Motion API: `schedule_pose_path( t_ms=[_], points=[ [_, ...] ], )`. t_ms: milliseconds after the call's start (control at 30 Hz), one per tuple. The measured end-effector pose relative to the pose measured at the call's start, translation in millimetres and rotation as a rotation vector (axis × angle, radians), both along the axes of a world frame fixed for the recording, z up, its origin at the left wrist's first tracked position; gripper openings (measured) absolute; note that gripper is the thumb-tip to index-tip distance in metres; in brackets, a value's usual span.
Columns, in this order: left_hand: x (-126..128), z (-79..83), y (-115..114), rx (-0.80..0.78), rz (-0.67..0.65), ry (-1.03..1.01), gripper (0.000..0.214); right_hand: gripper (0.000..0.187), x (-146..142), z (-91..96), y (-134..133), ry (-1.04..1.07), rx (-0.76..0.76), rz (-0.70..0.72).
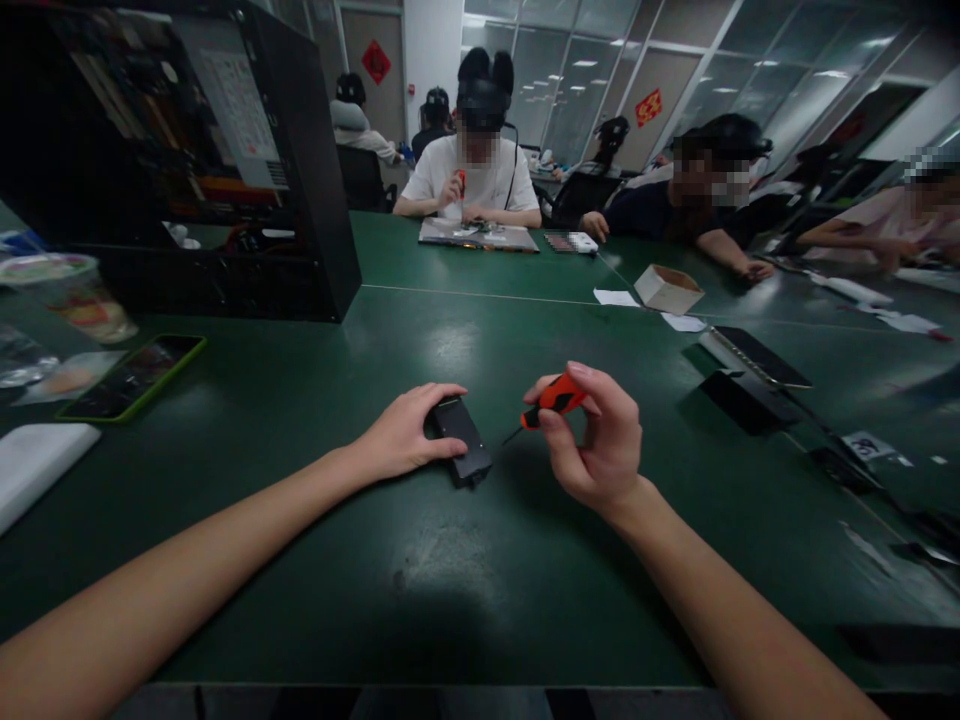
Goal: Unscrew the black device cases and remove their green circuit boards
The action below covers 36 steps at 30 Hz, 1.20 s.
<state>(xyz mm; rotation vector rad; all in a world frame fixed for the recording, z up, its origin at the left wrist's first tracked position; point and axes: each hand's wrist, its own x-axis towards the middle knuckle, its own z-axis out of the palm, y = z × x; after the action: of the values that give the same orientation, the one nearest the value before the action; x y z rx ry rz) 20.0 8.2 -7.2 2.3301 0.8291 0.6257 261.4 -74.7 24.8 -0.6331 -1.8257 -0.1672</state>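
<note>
My left hand (409, 432) grips a small black rectangular box (466, 448) that rests on the green table, thumb on its top and fingers around the far end. What kind of device the box is, I cannot make out. In my right hand (600, 435) is an orange and black screwdriver (559, 397), held between thumb and fingers. Its thin shaft points down and left, the tip just right of the box and apparently apart from it.
An open black computer case (300, 180) stands at the back left. Near it are a plastic cup (82, 300) and a green-edged phone (139, 375). A small cardboard box (667, 290) and a dark flat device (761, 355) lie right on the green table (337, 620). Co-workers sit opposite.
</note>
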Motion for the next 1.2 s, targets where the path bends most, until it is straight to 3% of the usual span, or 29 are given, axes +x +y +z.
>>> schedule_pose_path(
  t_ms=[267,467,567,700,1033,1200],
  points=[
    [1.5,6.3,-1.9,0.000,-0.041,-0.073,0.049,0.066,-6.7,8.0,-0.7,0.221,0.047,-0.036],
    [3.8,8.5,-10.2,-0.130,-0.115,-0.036,0.051,0.060,-0.8,12.6,2.4,0.234,0.067,-0.113],
    [3.9,10.0,-12.7,-0.054,-0.218,-0.064,0.045,0.059,-0.7,14.5,1.6,0.222,0.076,-0.114],
    [4.0,12.0,-16.4,-0.007,-0.307,-0.043,0.052,0.056,-4.1,14.1,-1.9,0.211,0.049,-0.105],
    [5.3,14.5,-20.4,-0.022,-0.312,-0.005,0.046,0.062,-2.4,7.9,-3.6,0.125,0.016,-0.025],
    [4.4,13.0,-20.3,0.007,-0.243,0.069,0.049,0.065,-0.3,8.3,-3.4,0.113,0.031,-0.003]
  ],
)
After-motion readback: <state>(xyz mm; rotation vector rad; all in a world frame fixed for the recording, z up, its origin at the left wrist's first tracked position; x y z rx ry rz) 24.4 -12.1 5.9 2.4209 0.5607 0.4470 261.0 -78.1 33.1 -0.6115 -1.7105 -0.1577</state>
